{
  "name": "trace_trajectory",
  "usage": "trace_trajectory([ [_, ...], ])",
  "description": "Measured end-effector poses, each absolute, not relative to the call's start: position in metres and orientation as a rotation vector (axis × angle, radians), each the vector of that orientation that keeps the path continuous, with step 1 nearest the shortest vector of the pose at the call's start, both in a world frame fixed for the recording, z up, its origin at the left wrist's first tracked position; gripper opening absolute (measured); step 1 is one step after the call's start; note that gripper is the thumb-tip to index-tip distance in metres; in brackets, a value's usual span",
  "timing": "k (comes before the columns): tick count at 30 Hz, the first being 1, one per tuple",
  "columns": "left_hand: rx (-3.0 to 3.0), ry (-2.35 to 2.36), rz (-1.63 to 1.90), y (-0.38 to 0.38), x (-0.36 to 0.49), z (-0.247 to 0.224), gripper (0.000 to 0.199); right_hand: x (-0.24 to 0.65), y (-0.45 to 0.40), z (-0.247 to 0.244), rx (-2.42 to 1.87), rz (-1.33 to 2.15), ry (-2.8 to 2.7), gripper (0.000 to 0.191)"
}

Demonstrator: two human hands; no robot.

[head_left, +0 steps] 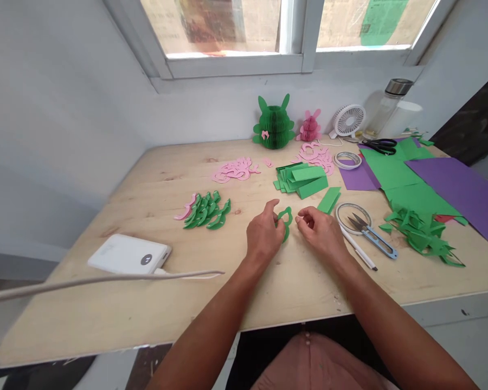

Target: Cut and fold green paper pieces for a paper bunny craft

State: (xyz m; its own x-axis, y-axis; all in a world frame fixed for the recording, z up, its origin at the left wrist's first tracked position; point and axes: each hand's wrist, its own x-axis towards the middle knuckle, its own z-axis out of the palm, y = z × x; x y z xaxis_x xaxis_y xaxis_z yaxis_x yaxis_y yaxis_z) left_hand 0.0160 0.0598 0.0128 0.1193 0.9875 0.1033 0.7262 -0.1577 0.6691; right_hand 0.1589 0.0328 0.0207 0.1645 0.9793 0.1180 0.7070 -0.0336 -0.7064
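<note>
My left hand (264, 233) is closed on a small curvy green paper cutout (287, 216), with the thumb and fingers at its left side. Just right of the cutout is my right hand (318, 227), its fingers curled and pressed together; whether they hold something is too small to make out. Behind both hands lies a pile of folded green paper strips (309, 179), with one more folded strip (329, 199) beside my right hand. On the left, several green cutouts (205, 211) lie bunched with pink ones (187, 208).
A white power bank (130, 254) with a cable lies left. Scissors (374, 235), a pen (360, 249), tape rolls (347, 160), green scraps (423, 233) and purple sheets (463, 189) lie right. Green (274, 127) and pink (309, 127) paper figures, a fan (348, 120) and a bottle (384, 111) stand behind.
</note>
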Motion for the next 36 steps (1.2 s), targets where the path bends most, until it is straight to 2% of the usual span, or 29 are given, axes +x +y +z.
trace_trajectory([
  [7, 2.086, 1.778, 0.522, 0.060, 0.016, 0.017, 0.045, 0.188, 0.009, 0.049, -1.735, 0.298, -1.519, 0.024],
  [14, 2.110, 1.759, 0.441, 0.061, 0.014, 0.017, 0.046, 0.222, -0.024, 0.044, -1.861, 0.191, -1.380, 0.025],
  [19, 2.074, 1.724, 0.473, 0.062, 0.014, 0.017, 0.046, 0.212, -0.046, 0.033, -1.803, 0.232, -1.448, 0.023],
  [28, 2.057, 1.650, 0.751, 0.055, 0.006, 0.036, 0.039, 0.188, -0.065, 0.000, -1.706, 0.592, -1.566, 0.025],
  [30, 2.032, 1.513, 0.864, 0.042, 0.007, 0.051, 0.033, 0.188, -0.065, -0.004, -1.718, 0.621, -1.544, 0.026],
  [33, 1.812, 1.049, 0.965, 0.003, 0.010, 0.078, 0.020, 0.187, -0.065, -0.008, -1.707, 0.612, -1.546, 0.025],
  [34, 1.697, 0.861, 0.887, -0.014, 0.011, 0.085, 0.016, 0.187, -0.065, -0.008, -1.705, 0.607, -1.550, 0.024],
  [36, 1.459, 0.500, 0.490, -0.050, 0.010, 0.093, 0.018, 0.187, -0.064, -0.008, -1.713, 0.587, -1.562, 0.024],
])
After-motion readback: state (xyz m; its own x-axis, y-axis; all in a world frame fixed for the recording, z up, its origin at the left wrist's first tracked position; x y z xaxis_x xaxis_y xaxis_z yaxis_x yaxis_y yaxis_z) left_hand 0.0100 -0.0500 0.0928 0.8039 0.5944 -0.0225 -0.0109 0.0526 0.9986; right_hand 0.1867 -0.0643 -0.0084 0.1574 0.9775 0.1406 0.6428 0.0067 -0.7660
